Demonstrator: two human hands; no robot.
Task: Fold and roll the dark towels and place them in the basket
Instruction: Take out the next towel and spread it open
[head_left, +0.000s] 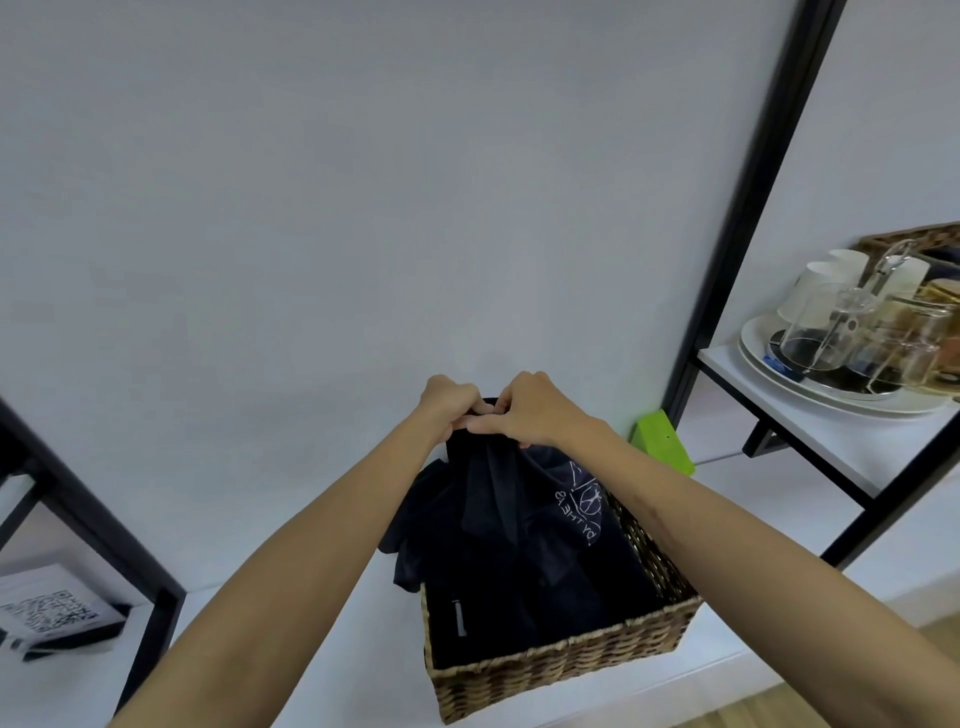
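Observation:
A woven wicker basket (561, 670) stands on a white shelf, filled with dark towels. One dark towel (488, 493) hangs lifted above the basket's far end, its lower part draping into the pile. My left hand (449, 402) and my right hand (524, 410) pinch its top edge side by side, knuckles close together. Another dark towel (582, 506) with white printed lettering lies against the basket's right wall. Some dark cloth (410, 540) spills over the basket's far left rim.
A green block (662, 441) sits by the wall behind the basket. A white plate with upturned glasses (852, 332) rests on a higher shelf at right. Black frame posts (748, 208) flank the bay. A card with a QR code (52, 608) lies at left.

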